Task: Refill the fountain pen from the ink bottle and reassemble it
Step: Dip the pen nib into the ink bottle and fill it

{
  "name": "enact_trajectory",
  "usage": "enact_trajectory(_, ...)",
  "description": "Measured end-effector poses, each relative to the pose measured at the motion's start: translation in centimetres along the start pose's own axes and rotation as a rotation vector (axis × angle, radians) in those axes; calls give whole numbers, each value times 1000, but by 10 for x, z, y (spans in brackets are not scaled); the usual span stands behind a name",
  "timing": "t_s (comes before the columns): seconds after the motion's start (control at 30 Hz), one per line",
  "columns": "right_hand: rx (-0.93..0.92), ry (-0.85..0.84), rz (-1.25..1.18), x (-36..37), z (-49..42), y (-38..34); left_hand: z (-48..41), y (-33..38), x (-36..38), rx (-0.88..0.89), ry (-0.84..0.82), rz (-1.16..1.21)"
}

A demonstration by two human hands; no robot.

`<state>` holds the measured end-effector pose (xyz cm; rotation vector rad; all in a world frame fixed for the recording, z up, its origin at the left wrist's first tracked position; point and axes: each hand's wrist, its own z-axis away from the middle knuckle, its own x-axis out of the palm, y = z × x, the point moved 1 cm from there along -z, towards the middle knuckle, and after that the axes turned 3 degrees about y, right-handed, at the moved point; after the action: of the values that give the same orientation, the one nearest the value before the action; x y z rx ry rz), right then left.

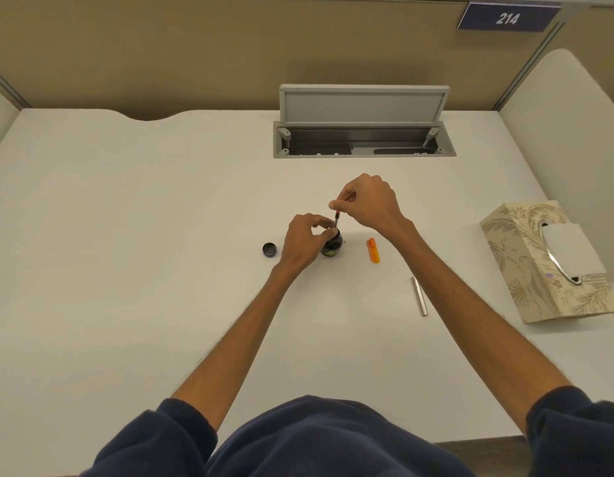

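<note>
A small dark ink bottle [333, 245] stands open on the white desk [161, 235]. The pen's thin inner part with the converter [336, 219] stands upright, its lower end down in the bottle's mouth. My left hand [304, 241] pinches that part just above the bottle's rim. My right hand [369, 201] grips the part's top end between thumb and fingers. The bottle's dark cap [269, 249] lies left of the bottle. An orange pen piece [373, 249] lies to the right. A silver pen barrel [419, 296] lies farther right and nearer to me.
A patterned tissue box [539, 263] sits at the desk's right edge. An open grey cable hatch [364, 132] with its lid up is set in the desk at the back. Beige partition walls surround the desk.
</note>
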<state>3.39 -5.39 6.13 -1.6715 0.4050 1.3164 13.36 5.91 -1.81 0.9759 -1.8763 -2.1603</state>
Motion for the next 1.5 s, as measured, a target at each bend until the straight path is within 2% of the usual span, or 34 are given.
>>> enact_trajectory(1.5, -9, -13, -35, 7, 3, 1, -1, -8, 7, -4, 46, -2)
